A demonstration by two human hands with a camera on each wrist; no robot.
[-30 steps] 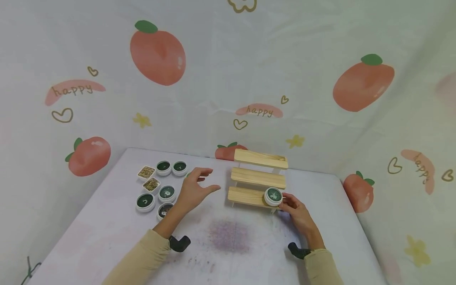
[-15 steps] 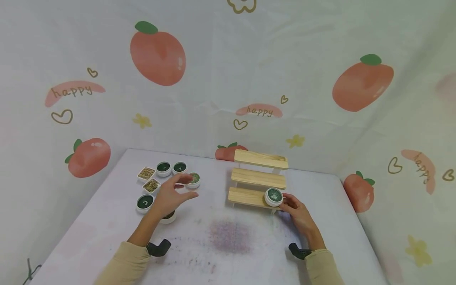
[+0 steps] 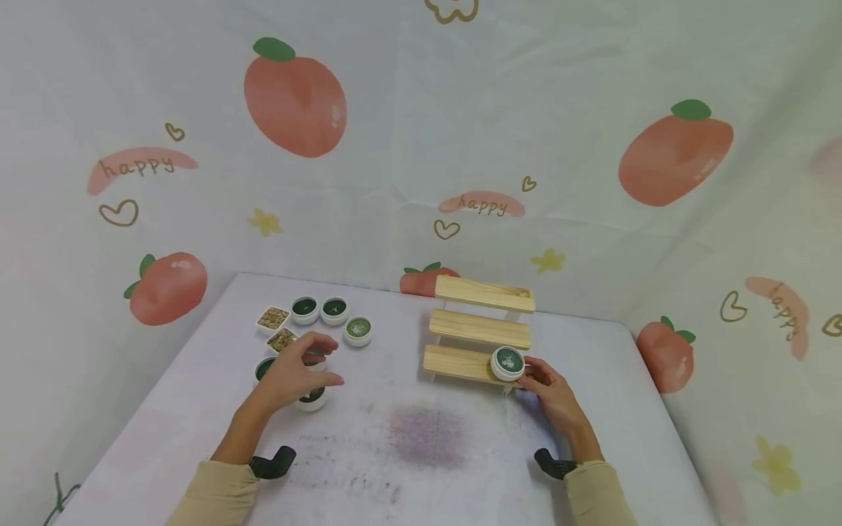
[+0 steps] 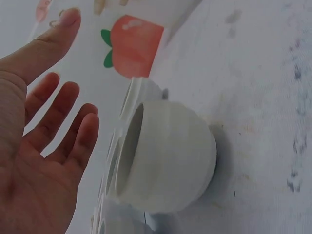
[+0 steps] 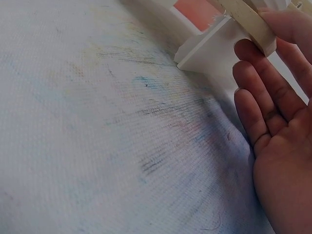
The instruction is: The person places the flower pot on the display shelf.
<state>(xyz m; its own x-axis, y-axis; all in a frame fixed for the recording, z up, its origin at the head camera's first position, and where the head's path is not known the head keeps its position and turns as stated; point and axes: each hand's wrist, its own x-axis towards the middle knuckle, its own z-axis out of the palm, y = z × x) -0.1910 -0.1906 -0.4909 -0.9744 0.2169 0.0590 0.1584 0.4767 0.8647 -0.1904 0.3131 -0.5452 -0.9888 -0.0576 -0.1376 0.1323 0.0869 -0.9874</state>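
My left hand (image 3: 288,378), fingers spread in a loose C, hovers over a group of white round cups with green tops. It holds nothing and partly hides several of them. The nearest cup (image 3: 310,399) shows under my thumb; in the left wrist view a white cup (image 4: 173,151) stands beside the fingers. At the right, my right hand (image 3: 558,405) grips the end of the lowest step of a three-step wooden display rack (image 3: 457,363), its fingertips right at a white cup (image 3: 509,363) standing there. In the right wrist view the board end (image 5: 265,39) lies between thumb and fingers.
Behind my left hand stand two square dishes (image 3: 272,318) of dried bits, two dark-green cups (image 3: 305,310) and a lighter green cup (image 3: 358,330). The rack's upper steps (image 3: 484,294) rise toward the printed backdrop (image 3: 395,146).
My left hand has moved left and toward me, from beside the lighter green cup to above the front cups, uncovering the lighter one. The right hand and its cup have stayed in place.
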